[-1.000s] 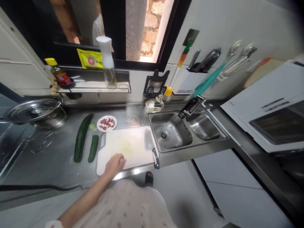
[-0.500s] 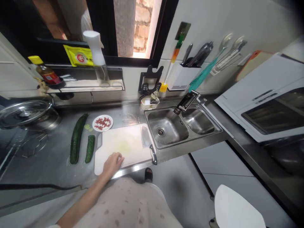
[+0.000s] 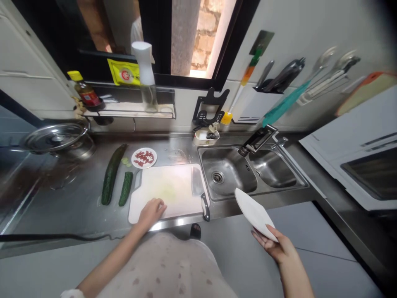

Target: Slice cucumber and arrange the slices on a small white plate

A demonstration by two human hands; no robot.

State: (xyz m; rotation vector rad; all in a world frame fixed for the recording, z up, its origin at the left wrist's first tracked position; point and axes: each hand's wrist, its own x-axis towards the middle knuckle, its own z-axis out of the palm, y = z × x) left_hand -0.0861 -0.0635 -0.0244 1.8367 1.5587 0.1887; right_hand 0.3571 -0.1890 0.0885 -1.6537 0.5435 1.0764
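Note:
My right hand (image 3: 273, 242) grips a white plate (image 3: 252, 211) by its near rim, thumb on top and fingers beneath; the plate is tilted, in front of the sink. My left hand (image 3: 152, 213) rests at the near edge of the white cutting board (image 3: 178, 178), its fingers loosely curled with nothing seen in them. On the board's right side lies a kitchen knife (image 3: 205, 207), its black handle toward me. Left of the board are a long cucumber (image 3: 113, 176) and a shorter cucumber piece (image 3: 125, 189). Pale green slices (image 3: 125, 161) lie near a small plate of diced reddish pieces (image 3: 144, 158).
A double steel sink (image 3: 229, 188) with a black faucet (image 3: 257, 140) is right of the board. A lidded steel pot (image 3: 74, 147) stands at the left. Bottles line the wall shelf (image 3: 124, 109). A knife block (image 3: 256, 105) hangs on the wall. White cabinet doors (image 3: 310, 223) are at the right.
My right hand has come into view from the right, holding the white plate. The view has turned, and the white rounded object at the lower right is gone from it. My left hand stays on the board.

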